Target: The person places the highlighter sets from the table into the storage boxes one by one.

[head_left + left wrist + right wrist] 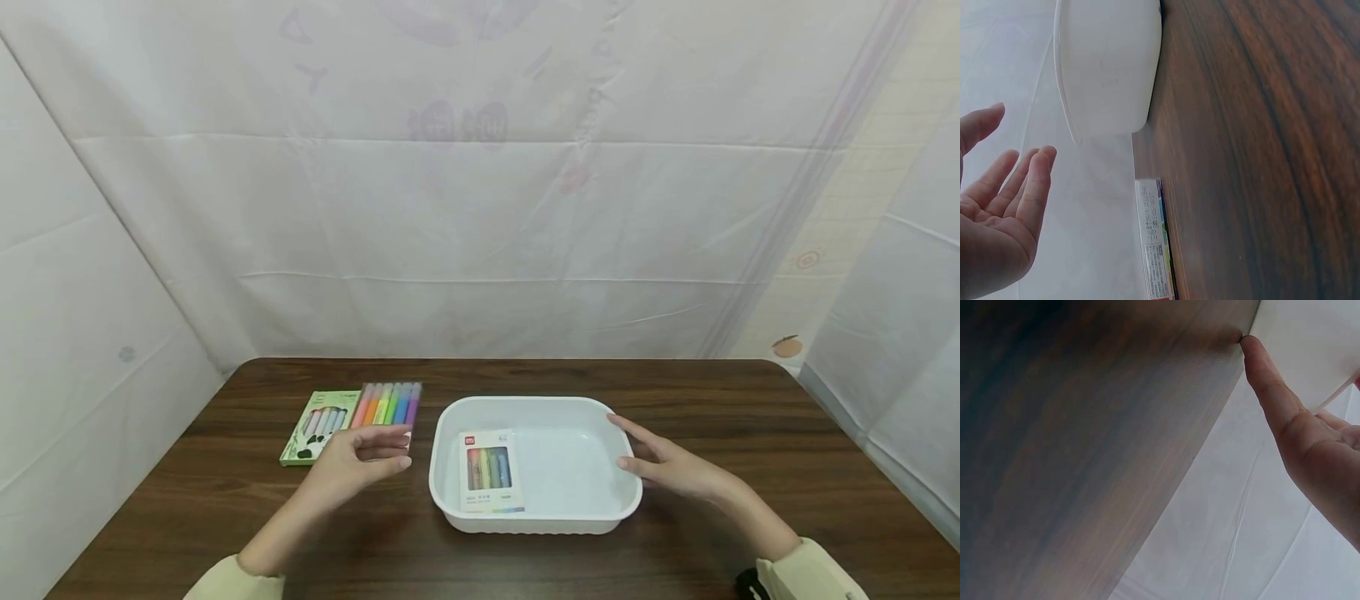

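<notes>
A white plastic basin point(573, 467) stands on the table, with a white box of colored pens point(491, 471) lying in its left part. My right hand point(671, 467) grips the basin's right rim, fingers along the outer wall and thumb over the edge. My left hand point(352, 467) hovers between the basin and two pen sets, its fingers loosely bent and holding nothing. Behind it lie a clear-fronted set of rainbow highlighters point(386, 404), partly hidden by the fingers, and a green pen box point(322, 421) with a panda pattern. In the left wrist view, the left hand point(1007, 206) is apart from the basin.
The dark wooden table point(570, 567) has rounded far corners. White printed cloth point(480, 208) hangs behind it and along both sides. A black band point(752, 583) circles the right wrist beside the sleeve.
</notes>
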A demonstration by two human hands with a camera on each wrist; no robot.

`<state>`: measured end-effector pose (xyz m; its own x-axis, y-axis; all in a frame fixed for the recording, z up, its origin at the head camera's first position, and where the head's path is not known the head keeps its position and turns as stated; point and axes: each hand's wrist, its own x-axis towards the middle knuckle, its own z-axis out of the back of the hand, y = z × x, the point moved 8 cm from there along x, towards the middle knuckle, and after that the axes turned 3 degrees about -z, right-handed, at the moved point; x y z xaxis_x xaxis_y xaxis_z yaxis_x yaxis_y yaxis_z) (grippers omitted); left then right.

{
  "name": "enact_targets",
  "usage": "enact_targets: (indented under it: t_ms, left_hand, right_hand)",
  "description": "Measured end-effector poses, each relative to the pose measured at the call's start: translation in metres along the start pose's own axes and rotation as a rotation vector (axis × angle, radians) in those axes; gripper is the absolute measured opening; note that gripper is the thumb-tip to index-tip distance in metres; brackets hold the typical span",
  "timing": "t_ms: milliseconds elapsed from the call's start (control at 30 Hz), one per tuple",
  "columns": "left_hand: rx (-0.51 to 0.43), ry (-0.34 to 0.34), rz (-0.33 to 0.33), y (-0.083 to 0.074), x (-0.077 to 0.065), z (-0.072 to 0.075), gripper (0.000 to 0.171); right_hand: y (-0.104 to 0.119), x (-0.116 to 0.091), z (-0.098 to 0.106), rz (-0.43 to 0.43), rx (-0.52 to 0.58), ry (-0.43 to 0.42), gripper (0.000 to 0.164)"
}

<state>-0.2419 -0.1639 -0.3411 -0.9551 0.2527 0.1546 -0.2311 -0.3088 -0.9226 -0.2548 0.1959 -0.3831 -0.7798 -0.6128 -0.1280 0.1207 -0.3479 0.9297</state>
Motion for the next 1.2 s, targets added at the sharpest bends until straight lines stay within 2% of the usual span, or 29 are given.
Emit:
enact_targets:
  t_ms: [233, 433, 667, 800, 933, 1100, 1200]
  left_hand:
    - [0.005, -0.027, 0.016, 0.002, -0.002, 0.012, 0.045]
    - [0.032, -0.047, 0.002, 0.005, -0.004, 0.027, 0.045]
    - [0.002, -0.059, 0.024, 0.013, -0.008, 0.038, 0.047]
    - [0.014, -0.064, 0.026, 0.017, -0.011, 0.044, 0.047]
    - [0.021, -0.069, 0.036, 0.02, -0.012, 0.051, 0.046]
    - [0.007, -0.085, 0.076, 0.025, -0.012, 0.057, 0.048]
    - [0.014, -0.076, 0.054, 0.024, -0.013, 0.058, 0.049]
  right_hand:
    - [0.001, 0.0, 0.001, 0.017, -0.014, 0.0, 0.069]
    - [0.002, 0.0, 0.004, 0.039, -0.013, 0.006, 0.067]
    - [0.002, 0.0, 0.007, 0.051, -0.064, -0.014, 0.065]
    - [0.003, 0.002, 0.006, 0.061, -0.066, -0.006, 0.063]
    - [0.002, 0.003, 0.006, 0.049, -0.045, 0.003, 0.064]
    - [0.002, 0.004, 0.007, 0.034, -0.072, -0.02, 0.065]
    - [0.002, 0.006, 0.008, 0.025, -0.075, -0.027, 0.066]
